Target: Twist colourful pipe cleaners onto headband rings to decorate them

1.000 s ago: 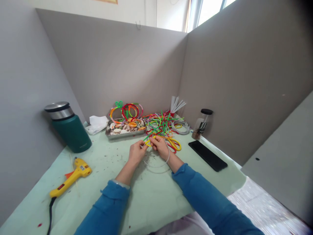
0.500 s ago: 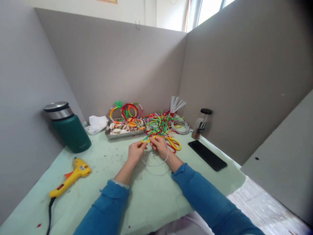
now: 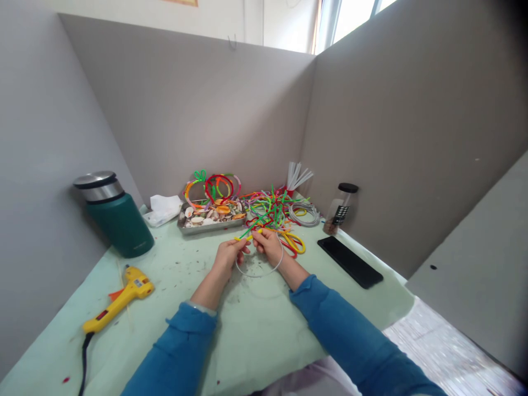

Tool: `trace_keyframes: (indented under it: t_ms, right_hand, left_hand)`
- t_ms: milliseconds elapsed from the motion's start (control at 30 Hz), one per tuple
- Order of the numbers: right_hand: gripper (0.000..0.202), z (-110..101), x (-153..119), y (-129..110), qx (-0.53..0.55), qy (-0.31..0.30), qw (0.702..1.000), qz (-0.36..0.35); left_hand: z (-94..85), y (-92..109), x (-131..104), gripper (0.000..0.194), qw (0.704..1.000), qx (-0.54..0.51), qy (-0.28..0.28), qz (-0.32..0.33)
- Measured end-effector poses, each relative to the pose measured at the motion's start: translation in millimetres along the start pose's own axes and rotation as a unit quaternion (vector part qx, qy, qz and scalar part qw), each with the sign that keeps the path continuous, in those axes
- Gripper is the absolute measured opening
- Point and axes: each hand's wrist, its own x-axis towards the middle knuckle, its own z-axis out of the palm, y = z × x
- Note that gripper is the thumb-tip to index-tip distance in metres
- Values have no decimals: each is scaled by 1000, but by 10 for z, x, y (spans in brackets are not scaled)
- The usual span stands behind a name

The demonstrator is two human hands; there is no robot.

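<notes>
Between my two hands runs a yellow pipe cleaner, pinched at either end. My left hand grips its left part, and my right hand closes on its right part. A thin grey wire hoop hangs below in a loop from hand to hand; its top is hidden by my fingers and the yellow piece. Just beyond my fingers lies a heap of coloured pipe cleaners, a green one pointing toward my left hand. Yellow and red loops rest right of my right hand.
A metal tray of shells stands behind my hands, with wrapped hoops on it. At left are a green bottle and a yellow glue gun. On the right lie a black phone, a jar and coiled wire.
My left hand has shifted slightly left along the yellow pipe cleaner. The wire hoop's lower curve has moved a little left and up. My right hand stays nearly still.
</notes>
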Motion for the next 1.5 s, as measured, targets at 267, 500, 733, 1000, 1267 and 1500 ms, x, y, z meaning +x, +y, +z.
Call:
trace_keyframes:
  t_ms: [267,500,733,1000,1267,1500]
  right_hand:
    - [35,9,-34,-40,3,-14,1000,-1]
    - [33,4,-29,-24,19,-22,999,-17]
    - [35,3,-15,-20,5,9,1000,-2]
    - [35,24,-12,-39,23,24,999,3]
    - [35,11,-1,-19,28,34,999,1]
    - [36,-1,12,-1,43,41,998,2]
  left_hand:
    - [-49,86,-18,20,987,-98,-75,-99]
    - [-21,69,-18,20,989,-102,-54,-96]
    - [16,-76,44,34,988,85,104,76]
    - [-43,-64,49,51,972,154,142,110]
    - [-23,-35,30,48,965,164,162,127]
    - [34,-1,-17,24,928,268,160,203]
